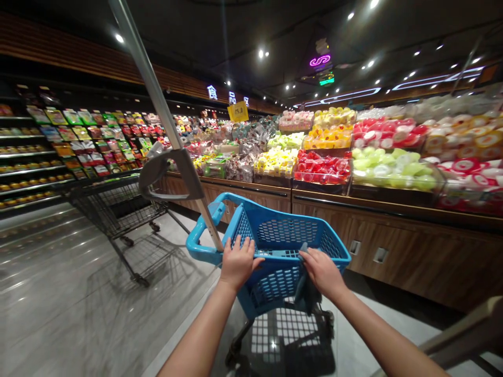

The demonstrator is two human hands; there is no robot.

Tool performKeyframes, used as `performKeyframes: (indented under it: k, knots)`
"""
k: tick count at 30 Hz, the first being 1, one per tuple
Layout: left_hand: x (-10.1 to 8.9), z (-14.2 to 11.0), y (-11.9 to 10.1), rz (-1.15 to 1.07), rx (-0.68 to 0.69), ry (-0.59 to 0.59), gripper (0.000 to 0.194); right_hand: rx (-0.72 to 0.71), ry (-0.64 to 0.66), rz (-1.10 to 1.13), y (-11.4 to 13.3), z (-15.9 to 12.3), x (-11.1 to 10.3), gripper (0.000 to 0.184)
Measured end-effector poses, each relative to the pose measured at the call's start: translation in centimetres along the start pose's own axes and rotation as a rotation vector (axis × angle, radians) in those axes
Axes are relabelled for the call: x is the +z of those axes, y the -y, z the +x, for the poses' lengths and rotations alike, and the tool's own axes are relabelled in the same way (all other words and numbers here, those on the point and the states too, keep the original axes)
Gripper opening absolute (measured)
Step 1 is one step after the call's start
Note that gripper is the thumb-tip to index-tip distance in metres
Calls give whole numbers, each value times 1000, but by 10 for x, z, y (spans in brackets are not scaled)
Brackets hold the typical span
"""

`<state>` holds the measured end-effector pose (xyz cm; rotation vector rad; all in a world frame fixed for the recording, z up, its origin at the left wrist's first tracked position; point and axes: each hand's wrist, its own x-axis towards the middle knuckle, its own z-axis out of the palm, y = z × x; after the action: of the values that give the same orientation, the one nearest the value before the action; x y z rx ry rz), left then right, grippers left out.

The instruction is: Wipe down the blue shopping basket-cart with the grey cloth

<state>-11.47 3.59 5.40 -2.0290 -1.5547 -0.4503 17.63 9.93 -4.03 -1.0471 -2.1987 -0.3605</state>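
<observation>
A blue plastic shopping basket (288,230) with perforated sides sits in front of me on a wheeled frame. The inside that shows holds nothing I can make out. My left hand (238,264) rests on its near rim beside the handle end, fingers spread and thumb out to the side. My right hand (322,269) is closed on a dark grey-blue cloth (307,293) draped over the same rim. The cloth hangs down the outside of the basket. A slanted metal pole with a grey loop handle (171,175) rises beside my left hand.
A dark wire shopping cart (118,214) stands at left on the tiled floor (90,314). A wood-panelled counter (416,251) runs across the far side, loaded with colourful packaged goods (322,167). Stocked shelves (31,152) line the left wall. A grey-beige bar (467,335) juts in at lower right.
</observation>
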Motion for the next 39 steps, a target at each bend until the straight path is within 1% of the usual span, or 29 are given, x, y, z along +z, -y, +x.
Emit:
performKeyframes:
  k: [2,4,6,7,10,13,17,19,21,23,25,27,33,36,39]
  knots:
    - [0,-1,-1,5,-1,4,49,17,-1,-26,-20,-13,-4,35]
    - [-1,-1,-1,15,-2,7,49,44,5,-43,-34,-22,-7,36]
    - [-1,-2,-2,21,-1,7,48,83,12,-51,-38,-24,-10,36]
    - [-1,-2,-2,24,0,6,47,107,16,-52,-35,-23,-11,35]
    - [-1,-2,-1,29,4,-3,46,159,26,-51,-14,-10,-13,32]
    - [0,-1,-1,29,6,-9,47,134,32,-18,24,11,-11,30]
    - [0,-2,-1,29,1,-1,49,99,41,48,77,39,-1,32]
    - [-1,-3,0,27,1,6,48,94,45,71,91,47,3,33]
    - [-2,-4,1,21,1,8,48,66,44,79,94,48,7,34]
    - [-3,-6,3,18,3,4,47,15,45,76,85,43,9,34]
    - [-4,-8,4,19,7,2,47,-25,52,67,70,34,8,34]
    - [-5,-10,5,24,13,5,46,-37,63,52,52,23,5,34]
    - [-8,-11,5,25,32,1,47,-41,55,3,-9,-13,-12,34]
    - [-9,-11,5,20,34,-14,46,-10,55,-7,-42,-30,-21,34]
    - [-10,-9,4,30,40,-20,44,36,52,-11,-63,-43,-25,34]
